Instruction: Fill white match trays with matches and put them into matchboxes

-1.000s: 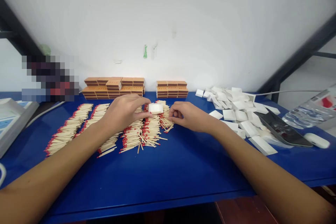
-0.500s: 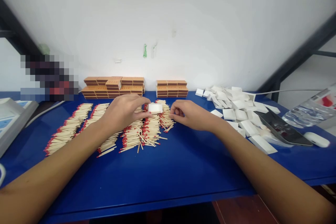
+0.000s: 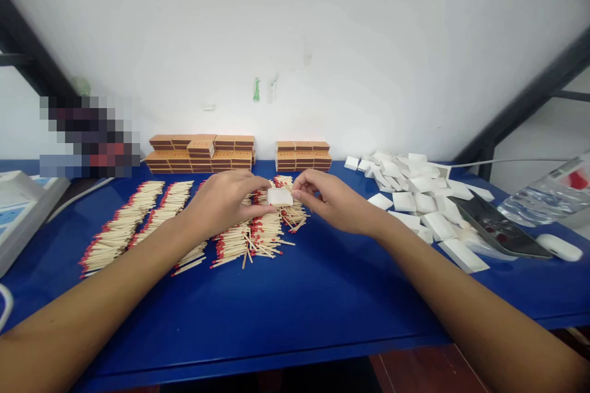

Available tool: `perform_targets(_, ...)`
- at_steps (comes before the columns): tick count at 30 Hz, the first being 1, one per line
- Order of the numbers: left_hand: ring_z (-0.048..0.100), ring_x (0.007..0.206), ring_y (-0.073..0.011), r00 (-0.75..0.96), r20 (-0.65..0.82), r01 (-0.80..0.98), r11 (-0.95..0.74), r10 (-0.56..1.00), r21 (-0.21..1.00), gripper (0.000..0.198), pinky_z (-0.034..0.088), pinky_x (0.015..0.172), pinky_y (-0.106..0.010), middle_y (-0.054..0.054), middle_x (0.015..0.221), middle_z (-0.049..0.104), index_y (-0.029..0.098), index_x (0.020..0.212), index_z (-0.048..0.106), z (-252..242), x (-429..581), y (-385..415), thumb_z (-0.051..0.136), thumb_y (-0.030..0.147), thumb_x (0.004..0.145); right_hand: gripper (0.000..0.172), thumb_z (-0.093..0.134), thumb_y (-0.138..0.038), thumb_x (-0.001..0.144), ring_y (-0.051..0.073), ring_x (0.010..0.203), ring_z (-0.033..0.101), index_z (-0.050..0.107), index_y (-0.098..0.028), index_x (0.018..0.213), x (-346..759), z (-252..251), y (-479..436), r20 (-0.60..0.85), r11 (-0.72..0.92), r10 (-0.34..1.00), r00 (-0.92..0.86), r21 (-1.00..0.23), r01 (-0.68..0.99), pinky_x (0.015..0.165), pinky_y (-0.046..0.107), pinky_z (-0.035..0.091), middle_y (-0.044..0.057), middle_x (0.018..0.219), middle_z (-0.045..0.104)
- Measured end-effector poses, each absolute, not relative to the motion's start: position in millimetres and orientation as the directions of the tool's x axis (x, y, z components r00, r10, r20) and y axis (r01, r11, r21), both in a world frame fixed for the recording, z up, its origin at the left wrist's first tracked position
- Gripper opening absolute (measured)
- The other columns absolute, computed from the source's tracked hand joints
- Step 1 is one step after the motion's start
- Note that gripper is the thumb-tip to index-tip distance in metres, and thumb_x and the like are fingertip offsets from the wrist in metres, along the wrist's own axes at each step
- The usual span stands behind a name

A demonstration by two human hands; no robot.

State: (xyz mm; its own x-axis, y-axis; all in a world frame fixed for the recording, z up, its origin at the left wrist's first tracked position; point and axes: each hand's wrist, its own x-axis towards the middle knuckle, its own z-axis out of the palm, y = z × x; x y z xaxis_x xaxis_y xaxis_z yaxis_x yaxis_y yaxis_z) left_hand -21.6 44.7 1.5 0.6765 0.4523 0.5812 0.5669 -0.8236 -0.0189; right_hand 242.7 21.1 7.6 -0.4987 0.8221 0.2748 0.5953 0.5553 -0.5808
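Between the thumb and fingers of my left hand (image 3: 233, 199) is a small white matchbox tray (image 3: 280, 198), held above the matches. My right hand (image 3: 325, 199) is at the tray's right end, thumb and forefinger pinched on a matchstick (image 3: 287, 187) whose tip reaches over the tray. How many sticks the pinch holds is hard to make out. Below both hands lie rows of loose red-tipped matches (image 3: 265, 233), partly hidden by my left hand and forearm.
Brown matchboxes are stacked in a long pile (image 3: 198, 163) and a shorter pile (image 3: 303, 163) along the wall. To the right are a heap of white trays (image 3: 415, 184), a phone (image 3: 500, 227), a white mouse-like object (image 3: 559, 247) and a plastic bottle (image 3: 544, 196).
My right hand has moved left to the tray with a matchstick in its pinch. The tray in my left hand has shifted slightly right and down and tilted.
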Motion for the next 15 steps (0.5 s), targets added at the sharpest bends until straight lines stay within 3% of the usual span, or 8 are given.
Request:
perform_targets(6,0.074,0.084,-0.0212,0.658,0.604,0.553,-0.833,0.450,0.019,0.039,0.056,0.075,-0.030,-0.008,0.094,0.077,0.018,0.108,0.074,-0.8,-19.5,42.7,0.075,0.053,0.091,0.011,0.054,-0.029,0.102,0.017,0.081,0.057,0.060,-0.021,0.098,237.9,8.1,15.4,0.300,0.592,0.800,-0.520,-0.534,0.603,0.072,0.031,0.044,0.005,0.094,0.064)
perform_targets(15,0.073,0.084,-0.0205,0.693,0.609,0.507,-0.861,0.385,-0.032,0.037,0.056,0.074,-0.030,-0.006,0.094,0.077,0.016,0.106,0.073,-0.6,-16.8,41.5,0.075,0.050,0.091,0.007,0.060,-0.022,0.097,0.015,0.080,0.057,0.065,-0.020,0.092,236.8,7.2,15.3,0.298,0.630,0.774,-0.558,-0.442,0.639,0.072,0.028,0.042,0.003,0.090,0.064)
